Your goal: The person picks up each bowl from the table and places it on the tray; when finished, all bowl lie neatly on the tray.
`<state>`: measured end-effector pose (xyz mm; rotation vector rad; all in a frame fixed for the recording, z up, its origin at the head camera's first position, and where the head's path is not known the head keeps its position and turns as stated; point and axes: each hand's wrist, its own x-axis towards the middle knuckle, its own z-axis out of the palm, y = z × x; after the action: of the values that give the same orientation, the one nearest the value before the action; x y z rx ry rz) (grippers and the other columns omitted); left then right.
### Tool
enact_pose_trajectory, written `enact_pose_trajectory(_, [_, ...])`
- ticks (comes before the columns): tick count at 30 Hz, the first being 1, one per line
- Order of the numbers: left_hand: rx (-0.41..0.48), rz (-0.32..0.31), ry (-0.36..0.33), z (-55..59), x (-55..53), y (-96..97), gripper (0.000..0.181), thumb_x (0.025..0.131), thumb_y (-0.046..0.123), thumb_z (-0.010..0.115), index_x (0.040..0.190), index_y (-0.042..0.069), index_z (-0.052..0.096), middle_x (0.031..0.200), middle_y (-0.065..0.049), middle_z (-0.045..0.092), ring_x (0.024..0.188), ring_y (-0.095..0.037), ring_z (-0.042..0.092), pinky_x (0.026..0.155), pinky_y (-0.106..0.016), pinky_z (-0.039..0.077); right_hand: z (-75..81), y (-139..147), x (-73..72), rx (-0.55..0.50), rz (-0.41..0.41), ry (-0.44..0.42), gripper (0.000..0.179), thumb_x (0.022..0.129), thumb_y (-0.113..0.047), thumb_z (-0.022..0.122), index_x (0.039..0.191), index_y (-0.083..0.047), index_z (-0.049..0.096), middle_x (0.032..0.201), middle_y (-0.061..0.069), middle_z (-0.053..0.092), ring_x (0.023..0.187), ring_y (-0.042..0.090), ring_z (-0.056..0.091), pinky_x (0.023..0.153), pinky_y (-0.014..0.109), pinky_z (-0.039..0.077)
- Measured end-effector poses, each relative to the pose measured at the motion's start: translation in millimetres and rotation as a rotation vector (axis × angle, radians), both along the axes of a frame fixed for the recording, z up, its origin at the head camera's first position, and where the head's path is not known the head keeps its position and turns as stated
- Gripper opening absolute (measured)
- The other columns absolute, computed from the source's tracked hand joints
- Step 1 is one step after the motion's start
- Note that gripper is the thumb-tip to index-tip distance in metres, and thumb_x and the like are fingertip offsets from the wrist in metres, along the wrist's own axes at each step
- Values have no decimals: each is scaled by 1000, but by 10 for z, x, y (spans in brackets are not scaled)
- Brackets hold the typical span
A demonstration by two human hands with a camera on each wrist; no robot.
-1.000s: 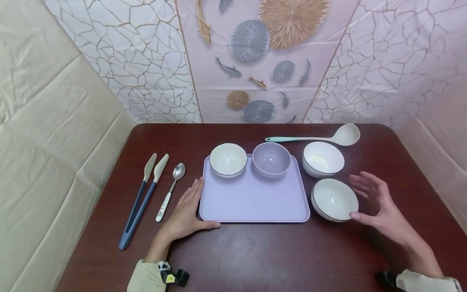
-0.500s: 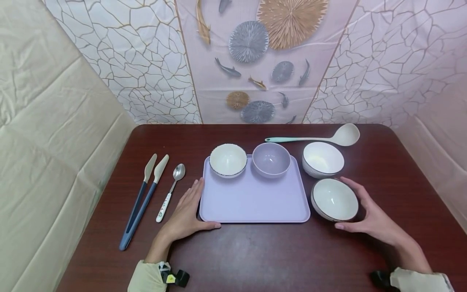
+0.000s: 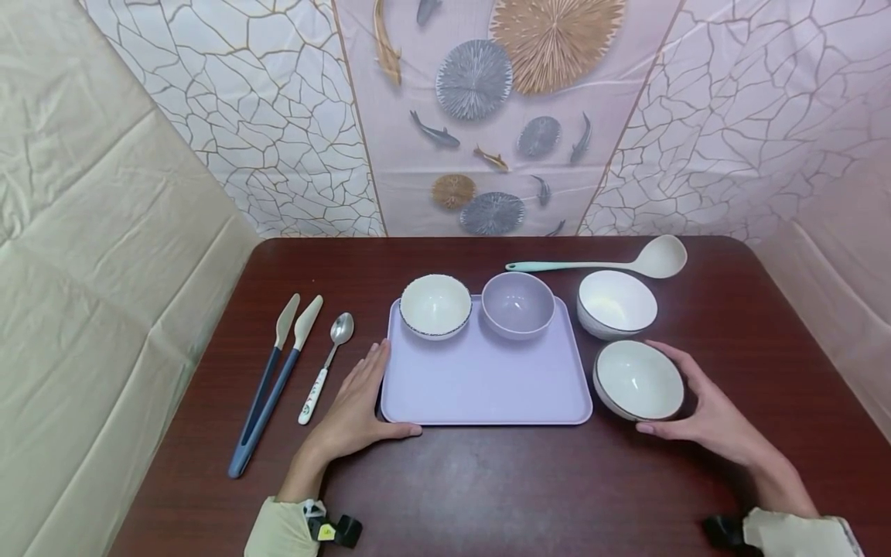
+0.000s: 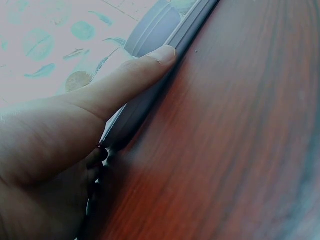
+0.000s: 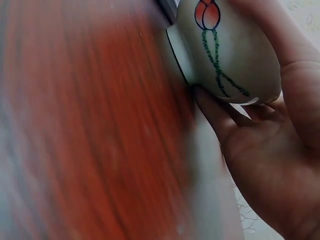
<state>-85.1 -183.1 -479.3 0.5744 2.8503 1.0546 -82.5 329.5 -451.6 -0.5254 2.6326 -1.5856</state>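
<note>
My right hand (image 3: 713, 414) grips a white bowl (image 3: 639, 381) with a dark rim, thumb at the near side and fingers round its far right side. In the right wrist view a painted red tulip (image 5: 207, 14) shows on the bowl's outside. My left hand (image 3: 356, 410) lies at the lilac tray's (image 3: 480, 391) front left corner, fingers straight along its left side and thumb along the front edge. On the tray's back part stand a white speckle-rimmed bowl (image 3: 435, 305) and a lilac bowl (image 3: 518, 304).
Right of the tray, behind the gripped bowl, stands another white bowl (image 3: 616, 303). A ladle (image 3: 660, 257) with a mint handle lies along the table's back. To the left lie tongs (image 3: 267, 394) with blue arms and a spoon (image 3: 323, 371) with a white handle.
My right hand has moved left from beside the white bowl and closed round it. The bowl has stayed in place. My left hand has not visibly moved.
</note>
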Motion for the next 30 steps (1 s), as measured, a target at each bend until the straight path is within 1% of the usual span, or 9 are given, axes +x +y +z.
enact_pose_trajectory(4, [-1,-3,2,4,3,-3,133,65,67,80,158,6,6,163,-12,9,149,-25,4,117,-48,7,25,-23,-11,-5,-35,0,115,59,8,90,154,-16,30,142,8,44,121,12,44,94,14,33])
enact_pose_trajectory(10, [-3,-4,5,0,6,-1,133,65,67,79,158,6,6,163,-12,8,149,-25,4,117,-48,7,163,-37,-40,-12,-88,20,115,59,11,89,154,-17,30,144,7,42,124,12,40,95,14,29])
enact_pose_trajectory(13, [-3,-6,-1,6,6,2,133,65,67,80,158,6,5,163,-12,8,149,-24,3,117,-47,7,210,-48,-35,8,-97,16,115,60,9,89,154,-18,30,144,5,42,124,11,39,94,13,28])
enact_pose_trajectory(16, [-3,-7,1,4,3,-3,132,66,67,80,158,6,6,163,-12,8,149,-25,4,117,-48,7,239,-89,-34,19,-87,9,115,60,7,90,154,-20,29,143,5,42,123,11,40,93,13,30])
enact_pose_trajectory(19, [-3,-7,6,-1,3,-9,132,66,65,80,158,6,6,163,-13,9,149,-26,4,117,-48,8,268,-184,-62,12,-49,14,116,59,7,91,154,-19,30,142,6,42,121,13,42,93,14,32])
enact_pose_trajectory(23, [-8,-4,-1,0,2,-4,132,66,66,80,158,7,5,163,-13,8,149,-26,4,117,-48,8,303,-403,-120,-18,37,17,118,56,4,93,153,-19,31,143,7,43,121,17,44,96,17,34])
enact_pose_trajectory(26, [-5,-2,-9,11,4,4,132,66,65,81,158,7,6,163,-12,7,149,-25,4,117,-47,7,324,-628,-176,-48,104,5,118,55,-1,96,152,-20,32,145,4,43,124,19,43,100,19,33])
enact_pose_trajectory(27, [-5,-2,-9,14,4,7,132,66,65,81,158,7,6,163,-12,8,149,-25,4,117,-47,7,329,-713,-198,-62,126,-5,118,55,-2,96,152,-20,33,145,3,43,125,20,42,100,19,35])
enact_pose_trajectory(30, [-2,-3,-10,25,5,13,132,66,64,81,158,7,6,163,-13,8,149,-24,4,118,-47,7,333,-997,-265,-91,186,-11,116,56,-8,97,151,-20,33,146,1,43,126,21,42,101,21,36])
